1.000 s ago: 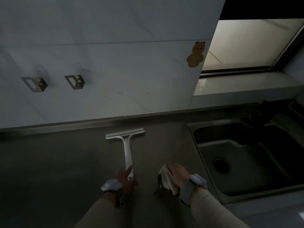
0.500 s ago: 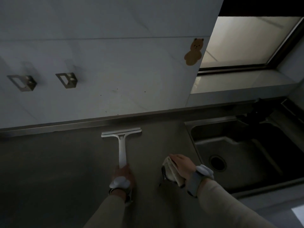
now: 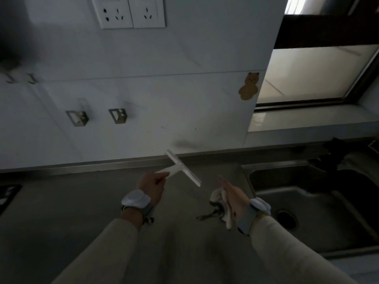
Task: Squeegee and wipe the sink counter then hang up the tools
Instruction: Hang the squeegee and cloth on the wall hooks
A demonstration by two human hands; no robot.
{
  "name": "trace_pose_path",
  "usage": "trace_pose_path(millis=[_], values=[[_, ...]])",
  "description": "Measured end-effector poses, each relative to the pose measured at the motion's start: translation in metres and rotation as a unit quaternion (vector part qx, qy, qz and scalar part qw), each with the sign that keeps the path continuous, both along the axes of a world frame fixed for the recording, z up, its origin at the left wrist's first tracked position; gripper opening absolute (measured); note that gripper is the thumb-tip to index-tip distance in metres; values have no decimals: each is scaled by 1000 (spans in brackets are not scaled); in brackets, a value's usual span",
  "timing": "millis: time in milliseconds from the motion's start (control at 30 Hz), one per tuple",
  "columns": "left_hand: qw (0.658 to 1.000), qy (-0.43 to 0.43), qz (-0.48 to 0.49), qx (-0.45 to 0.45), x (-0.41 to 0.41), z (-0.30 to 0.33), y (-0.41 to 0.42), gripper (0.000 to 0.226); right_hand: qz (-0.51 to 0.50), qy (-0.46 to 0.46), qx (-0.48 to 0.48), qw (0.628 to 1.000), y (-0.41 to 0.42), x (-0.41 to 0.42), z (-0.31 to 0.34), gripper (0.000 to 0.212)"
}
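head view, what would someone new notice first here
Most striking is the white squeegee, raised above the grey counter in the left hand, blade tilted toward the wall. Right of it, the right hand holds a bunched cloth beside the steel sink. A brown bear sticker stands out on the pale wall, near the window.

Dim, blurred, window-lit (image 3: 311, 74) wide-angle view

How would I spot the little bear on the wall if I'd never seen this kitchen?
Start at the window above the sink. Just left of it, the white tiled wall ends in a corner. The bear sticker sits near that edge, the only brown shape there; the metal hooks hang far to its left.
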State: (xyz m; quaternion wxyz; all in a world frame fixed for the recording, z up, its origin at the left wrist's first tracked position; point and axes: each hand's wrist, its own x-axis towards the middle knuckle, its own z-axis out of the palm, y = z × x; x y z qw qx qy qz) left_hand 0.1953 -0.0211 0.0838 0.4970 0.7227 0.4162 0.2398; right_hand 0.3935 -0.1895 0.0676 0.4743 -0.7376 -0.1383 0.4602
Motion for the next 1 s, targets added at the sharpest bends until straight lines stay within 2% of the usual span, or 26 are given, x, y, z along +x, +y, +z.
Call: trace_pose_path(millis=[33,100,167,200,267,333,367,467,567,667,767,833,900,1000], values=[[1000,16,-17,3,3,9,0,46,1,2,4,1000,1,3,4,68],[997,35,-68,26,12,39,-5,40,-8,-19,5,1000,-14,-4,40,53],[988,46,-139,42,26,67,-17,30,-29,-92,24,995,-26,-3,57,32],[982,51,-174,54,32,80,-24,28,-12,-160,12,987,-32,3,59,28],[965,52,-242,91,50,102,-40,27,63,-316,-30,946,-49,14,71,23],[945,64,-299,114,60,120,-51,30,124,-411,-68,900,-58,21,80,11],[935,65,-329,117,66,128,-60,36,130,-437,-78,887,-68,25,82,24],[904,73,-402,122,82,147,-86,60,138,-462,-85,872,-90,29,88,72],[862,121,-439,222,107,160,-126,76,164,-466,-86,865,-127,36,89,83],[824,137,-477,273,143,172,-176,85,177,-442,-62,877,-180,48,93,79],[814,128,-529,205,183,177,-237,90,130,-421,-17,898,-249,61,94,70],[808,114,-549,182,197,180,-265,89,93,-419,-32,902,-278,66,99,53],[784,90,-581,202,223,183,-321,86,70,-427,-37,901,-335,82,99,33],[777,58,-586,221,255,181,-387,79,22,-428,-54,902,-403,101,96,20]])
